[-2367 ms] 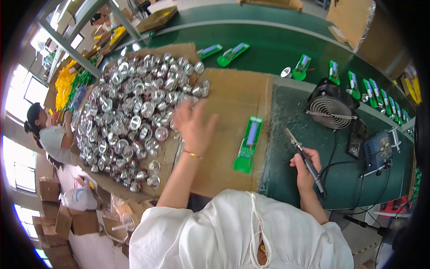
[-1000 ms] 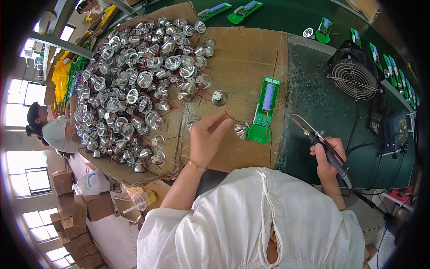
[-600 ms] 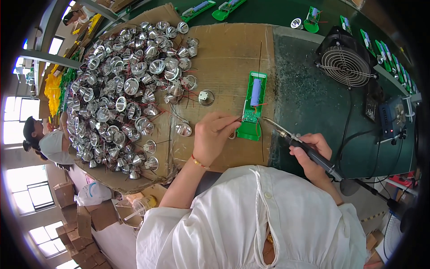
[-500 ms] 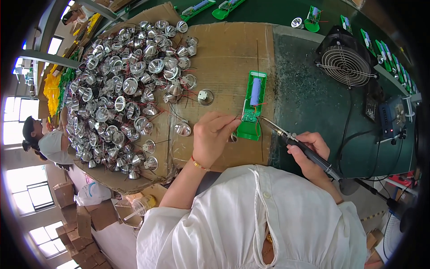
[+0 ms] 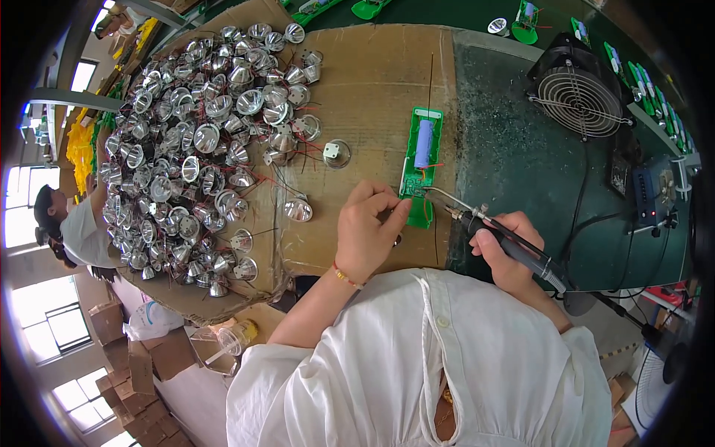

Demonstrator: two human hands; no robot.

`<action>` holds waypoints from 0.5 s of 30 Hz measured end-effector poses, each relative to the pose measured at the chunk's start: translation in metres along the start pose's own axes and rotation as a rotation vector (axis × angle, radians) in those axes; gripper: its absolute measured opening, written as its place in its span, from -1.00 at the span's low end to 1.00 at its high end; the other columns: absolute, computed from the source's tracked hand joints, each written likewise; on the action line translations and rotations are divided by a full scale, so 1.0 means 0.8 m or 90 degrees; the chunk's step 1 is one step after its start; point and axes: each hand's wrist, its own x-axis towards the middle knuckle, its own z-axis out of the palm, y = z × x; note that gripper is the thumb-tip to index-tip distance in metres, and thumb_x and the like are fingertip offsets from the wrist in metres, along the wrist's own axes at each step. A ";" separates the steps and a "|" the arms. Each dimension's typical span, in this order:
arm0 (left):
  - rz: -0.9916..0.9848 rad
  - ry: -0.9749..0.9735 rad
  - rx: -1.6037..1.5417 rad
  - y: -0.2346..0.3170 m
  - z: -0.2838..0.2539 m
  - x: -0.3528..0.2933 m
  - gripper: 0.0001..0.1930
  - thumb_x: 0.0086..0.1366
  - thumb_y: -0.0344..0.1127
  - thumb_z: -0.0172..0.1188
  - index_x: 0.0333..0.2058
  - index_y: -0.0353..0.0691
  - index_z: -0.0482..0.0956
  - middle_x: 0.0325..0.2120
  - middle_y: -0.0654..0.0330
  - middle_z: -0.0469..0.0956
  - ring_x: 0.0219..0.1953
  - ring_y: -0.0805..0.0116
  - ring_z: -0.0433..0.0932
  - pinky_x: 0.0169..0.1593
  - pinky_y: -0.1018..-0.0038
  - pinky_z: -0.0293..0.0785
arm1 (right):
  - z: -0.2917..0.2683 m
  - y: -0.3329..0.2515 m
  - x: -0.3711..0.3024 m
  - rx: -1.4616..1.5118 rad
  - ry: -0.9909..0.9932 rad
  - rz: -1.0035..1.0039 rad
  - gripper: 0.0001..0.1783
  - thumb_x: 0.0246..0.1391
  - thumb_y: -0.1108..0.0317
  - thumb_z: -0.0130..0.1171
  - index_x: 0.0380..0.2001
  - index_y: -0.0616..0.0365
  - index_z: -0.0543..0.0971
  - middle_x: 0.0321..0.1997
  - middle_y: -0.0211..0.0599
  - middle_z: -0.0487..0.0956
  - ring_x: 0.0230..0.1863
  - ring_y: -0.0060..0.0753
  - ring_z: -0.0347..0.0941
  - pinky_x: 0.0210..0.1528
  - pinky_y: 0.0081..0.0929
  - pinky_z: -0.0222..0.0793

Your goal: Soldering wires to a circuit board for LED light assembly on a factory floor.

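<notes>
Head view: we see the case (image 5: 415,167) on cardboard (image 5: 365,82). Left hand (image 5: 366,229) curls at its lower left edge, holding what, we can't tell! Right hand (image 5: 509,270) grips the iron (image 5: 530,258), tip at the case's board (image 5: 412,187). Reflectors (image 5: 206,138) lie heaped left of the case.
</notes>
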 end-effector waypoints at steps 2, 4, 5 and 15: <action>0.007 0.004 0.003 0.000 0.000 0.001 -0.88 0.05 -0.40 0.21 -0.55 -0.35 0.54 -0.46 0.16 0.42 -0.62 0.41 0.40 -0.53 0.54 0.33 | 0.000 -0.001 -0.001 -0.011 0.001 0.010 -0.82 -0.04 0.46 0.15 -0.42 0.32 0.39 -0.55 -0.21 0.52 -0.55 -0.56 0.46 -0.52 -0.62 0.40; -0.002 0.004 -0.002 0.003 0.003 0.002 -0.88 0.05 -0.40 0.21 -0.55 -0.35 0.54 -0.47 0.16 0.42 -0.63 0.41 0.40 -0.53 0.54 0.32 | -0.001 -0.004 0.000 -0.022 0.006 0.019 -0.81 -0.03 0.43 0.17 -0.43 0.29 0.39 -0.56 -0.25 0.55 -0.56 -0.60 0.47 -0.49 -0.64 0.39; -0.011 0.007 -0.006 0.004 0.004 0.002 -0.88 0.04 -0.40 0.21 -0.56 -0.35 0.54 -0.47 0.16 0.42 -0.64 0.41 0.39 -0.54 0.54 0.32 | -0.002 -0.004 0.000 -0.032 -0.009 0.004 -0.81 -0.03 0.43 0.16 -0.42 0.30 0.39 -0.55 -0.23 0.55 -0.54 -0.59 0.48 -0.48 -0.63 0.40; -0.004 0.012 -0.006 0.001 0.003 0.002 -0.86 0.04 -0.39 0.22 -0.57 -0.35 0.54 -0.47 0.15 0.43 -0.65 0.41 0.39 -0.54 0.54 0.32 | 0.002 -0.010 -0.004 0.029 0.073 -0.014 -0.86 -0.01 0.47 0.09 -0.41 0.31 0.37 -0.57 -0.17 0.50 -0.61 -0.52 0.42 -0.54 -0.58 0.41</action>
